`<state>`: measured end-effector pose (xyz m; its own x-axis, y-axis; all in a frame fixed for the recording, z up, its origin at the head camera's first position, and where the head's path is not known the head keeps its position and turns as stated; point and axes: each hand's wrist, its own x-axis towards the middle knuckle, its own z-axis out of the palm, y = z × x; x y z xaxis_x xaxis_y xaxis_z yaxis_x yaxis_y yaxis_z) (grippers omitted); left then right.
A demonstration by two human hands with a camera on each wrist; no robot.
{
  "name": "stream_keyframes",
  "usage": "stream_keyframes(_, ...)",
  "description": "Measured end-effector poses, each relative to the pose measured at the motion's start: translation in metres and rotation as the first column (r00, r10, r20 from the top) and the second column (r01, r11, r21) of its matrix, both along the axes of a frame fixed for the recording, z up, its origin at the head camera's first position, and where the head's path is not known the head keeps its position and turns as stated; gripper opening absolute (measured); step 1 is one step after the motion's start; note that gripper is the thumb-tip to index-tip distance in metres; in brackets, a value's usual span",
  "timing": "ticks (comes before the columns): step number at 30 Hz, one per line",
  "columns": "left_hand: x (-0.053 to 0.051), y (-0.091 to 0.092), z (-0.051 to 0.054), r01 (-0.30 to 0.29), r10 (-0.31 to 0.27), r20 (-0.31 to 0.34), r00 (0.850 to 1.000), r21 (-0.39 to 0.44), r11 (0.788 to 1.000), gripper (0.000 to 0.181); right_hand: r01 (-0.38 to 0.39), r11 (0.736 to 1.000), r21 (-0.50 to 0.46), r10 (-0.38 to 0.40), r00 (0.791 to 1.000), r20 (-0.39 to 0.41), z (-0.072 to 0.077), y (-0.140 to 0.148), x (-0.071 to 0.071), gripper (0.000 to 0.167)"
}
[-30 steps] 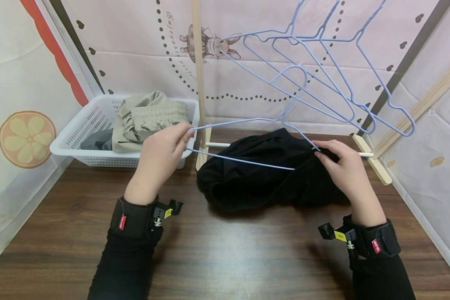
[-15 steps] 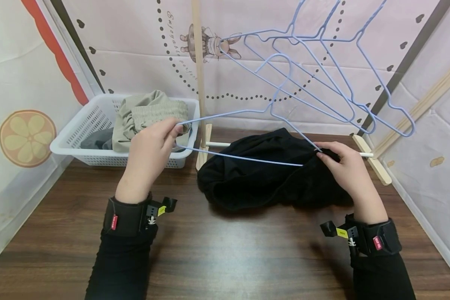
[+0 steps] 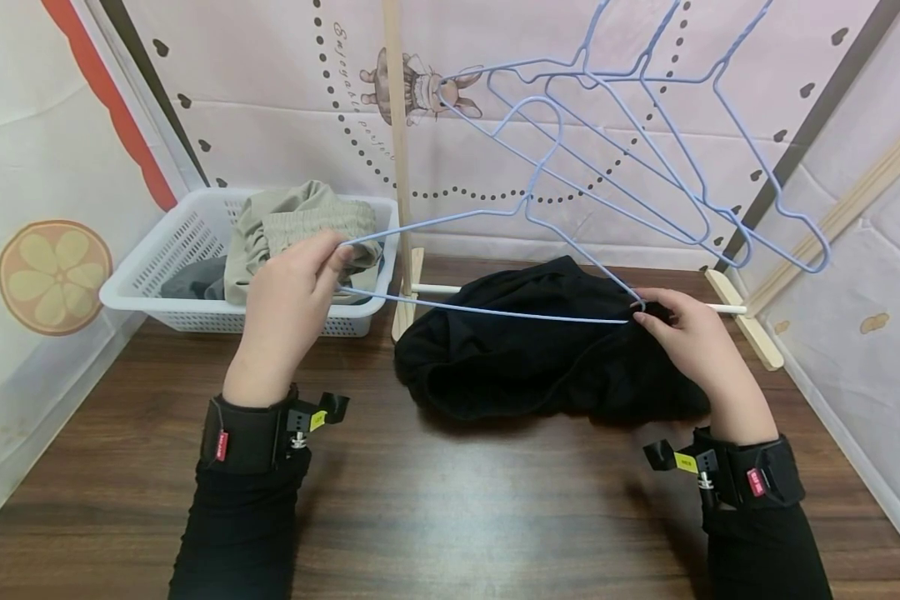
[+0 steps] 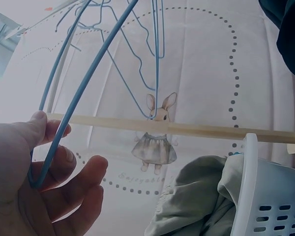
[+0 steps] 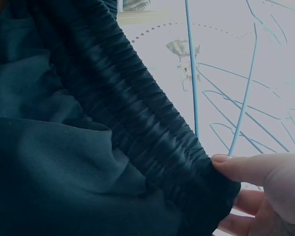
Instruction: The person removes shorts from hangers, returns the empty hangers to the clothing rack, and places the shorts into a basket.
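Between my hands a blue wire hanger (image 3: 487, 311) is held with its hook up, above black elastic-waist pants (image 3: 510, 367) bunched on the table. My left hand (image 3: 288, 296) pinches the hanger's left end; the left wrist view shows the wire (image 4: 78, 97) between thumb and index finger, with the other fingers loosely bent. At the other side, my right hand (image 3: 693, 350) pinches the top edge of the pants by the gathered waistband (image 5: 132, 98). The hanger's right end reaches the right thumb and waistband; its tip is hidden there.
At the left stands a white basket (image 3: 217, 321) with beige elastic-waist clothing (image 3: 285, 242) and a grey cloth (image 3: 195, 282). A rack with a wooden post (image 3: 399, 150) and low white bar (image 3: 435, 289) stands behind the pants. Several blue hangers (image 3: 675, 81) hang above.
My left hand has moved left and slightly up, drawing the hanger left so its hook shifts left and rises. The right hand stays nearly in place on the waistband.
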<state>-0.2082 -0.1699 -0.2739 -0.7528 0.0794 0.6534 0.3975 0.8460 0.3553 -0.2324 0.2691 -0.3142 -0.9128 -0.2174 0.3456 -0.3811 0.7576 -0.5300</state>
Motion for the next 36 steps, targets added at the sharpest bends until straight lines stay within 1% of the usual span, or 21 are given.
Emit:
stream_keyframes(6, -0.001, 0.0, -0.001, -0.004, 0.004, 0.0, 1.0, 0.003, 1.0, 0.026, -0.02, 1.0, -0.003, 0.02, 1.0, 0.024, -0.002, 0.002, -0.003, 0.032)
stream_keyframes(10, 0.0, 0.001, 0.0, -0.001, 0.001, -0.012, 1.0, 0.003, 1.0, 0.029, -0.033, 0.999, 0.005, 0.032, 0.999, 0.023, -0.003, 0.002, -0.004, 0.034)
stream_keyframes(14, 0.001, 0.002, 0.0, 0.004, -0.004, -0.012, 1.0, 0.01, 1.0, 0.026, -0.036, 0.999, -0.003, 0.037, 0.999, 0.027, -0.001, 0.0, -0.002, 0.036)
stream_keyframes(21, 0.001, 0.005, 0.001, 0.014, -0.014, -0.002, 1.0, 0.001, 1.0, 0.025, 0.004, 1.0, -0.022, -0.003, 1.0, 0.027, 0.003, -0.002, 0.003, 0.038)
stream_keyframes(25, 0.002, 0.009, 0.001, 0.031, -0.031, -0.001, 1.0, -0.016, 0.999, 0.025, 0.006, 0.999, -0.043, -0.007, 1.0, -0.012, 0.008, -0.006, 0.008, 0.035)
stream_keyframes(28, 0.002, 0.011, 0.001, 0.051, -0.051, -0.007, 0.999, -0.019, 0.999, 0.025, -0.003, 0.999, -0.05, 0.0, 0.998, -0.067, 0.011, -0.01, 0.012, 0.031)
stream_keyframes(33, 0.004, 0.016, 0.001, 0.072, -0.073, -0.019, 0.997, -0.028, 0.997, 0.023, -0.068, 0.994, -0.085, 0.052, 0.983, -0.178, 0.015, -0.016, 0.017, 0.023)
stream_keyframes(36, 0.005, 0.017, 0.002, 0.075, -0.077, -0.027, 0.997, -0.038, 0.996, 0.022, -0.099, 0.99, -0.103, 0.074, 0.974, -0.216, 0.017, -0.017, 0.019, 0.022)
